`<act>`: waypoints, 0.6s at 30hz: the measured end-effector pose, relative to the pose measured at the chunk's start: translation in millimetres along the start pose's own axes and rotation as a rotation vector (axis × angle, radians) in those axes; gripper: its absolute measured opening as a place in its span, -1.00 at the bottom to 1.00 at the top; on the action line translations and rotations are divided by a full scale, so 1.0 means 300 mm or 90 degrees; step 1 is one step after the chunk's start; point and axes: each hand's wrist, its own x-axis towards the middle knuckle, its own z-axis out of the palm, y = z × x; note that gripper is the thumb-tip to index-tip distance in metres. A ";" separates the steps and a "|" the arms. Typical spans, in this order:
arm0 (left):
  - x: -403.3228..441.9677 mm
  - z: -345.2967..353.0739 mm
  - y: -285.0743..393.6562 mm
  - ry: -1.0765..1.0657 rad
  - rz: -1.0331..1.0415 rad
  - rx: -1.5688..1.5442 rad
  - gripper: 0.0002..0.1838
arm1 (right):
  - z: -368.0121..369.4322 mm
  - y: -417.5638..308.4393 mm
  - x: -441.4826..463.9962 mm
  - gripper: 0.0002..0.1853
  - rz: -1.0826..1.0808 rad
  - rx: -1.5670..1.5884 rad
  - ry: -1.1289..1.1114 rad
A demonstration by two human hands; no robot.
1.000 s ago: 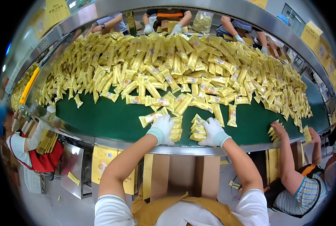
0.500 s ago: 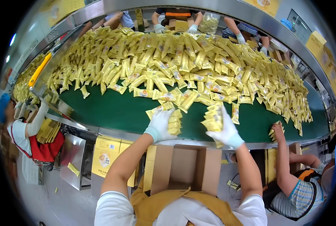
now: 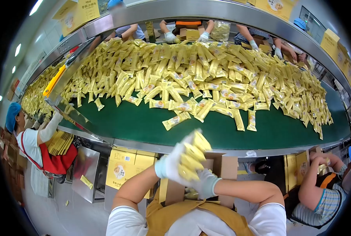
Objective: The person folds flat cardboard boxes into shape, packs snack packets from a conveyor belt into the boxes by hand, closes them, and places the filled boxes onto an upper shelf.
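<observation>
In the lower centre of the frame, a row of yellow packets [image 3: 192, 155] is gripped by the white-gloved left hand [image 3: 173, 159], its fingers closed around the row from the left; the fingertips are blurred. The row is held tilted, in the air, clear of the green belt [image 3: 152, 133]. Just below it, the gloved right hand [image 3: 206, 184] is placed over the open cardboard box [image 3: 229, 168]; its fingers are partly hidden by the row, so how far they are spread, and whether anything is grasped by them, cannot be told. Inside the box, a few more packets [image 3: 191, 193] are partly seen

Across the upper half of the frame, the belt is covered by a large pile of packets [image 3: 191, 65], heaped along its far side. At the pile's near edge, left of centre, a single packet [image 3: 176, 120] is laid slantwise on the belt. At the lower left, yellow cartons [image 3: 120, 169] are stood below the belt's edge, and a red apron [image 3: 61, 159] is worn by a person at the far left. At the lower right, a striped shirt [image 3: 321, 204] is worn by another person. At the top centre, gloved hands [image 3: 170, 37] of a co-worker are seen beyond the pile
</observation>
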 end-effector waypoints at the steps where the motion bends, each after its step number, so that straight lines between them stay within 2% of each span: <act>1: 0.020 0.044 0.049 -0.039 0.055 0.070 0.44 | 0.102 0.021 0.067 -0.22 -0.033 0.045 -0.045; 3: 0.018 0.109 0.052 -0.113 0.007 0.190 0.31 | 0.267 0.026 0.145 -0.31 -0.036 0.144 -0.046; 4: 0.027 0.136 0.057 -0.117 0.072 0.342 0.22 | 0.337 0.022 0.175 -0.35 -0.029 0.185 -0.023; 10: -0.020 0.257 -0.085 -0.014 0.117 0.753 -0.19 | 0.515 -0.007 0.243 -0.55 -0.018 0.314 0.130; 13: -0.040 0.292 -0.145 -0.029 0.117 0.873 -0.22 | 0.549 -0.007 0.256 -0.59 -0.002 0.304 0.175; 14: -0.047 0.301 -0.155 -0.062 0.057 0.884 -0.22 | 0.558 -0.016 0.267 -0.60 0.019 0.273 0.146; 17: -0.053 0.315 -0.178 -0.163 -0.098 0.918 -0.21 | 0.363 -0.050 0.174 -0.58 0.147 0.253 -0.085; 18: -0.044 0.321 -0.188 -0.193 -0.130 0.933 -0.20 | 0.361 -0.054 0.174 -0.57 0.134 0.223 -0.070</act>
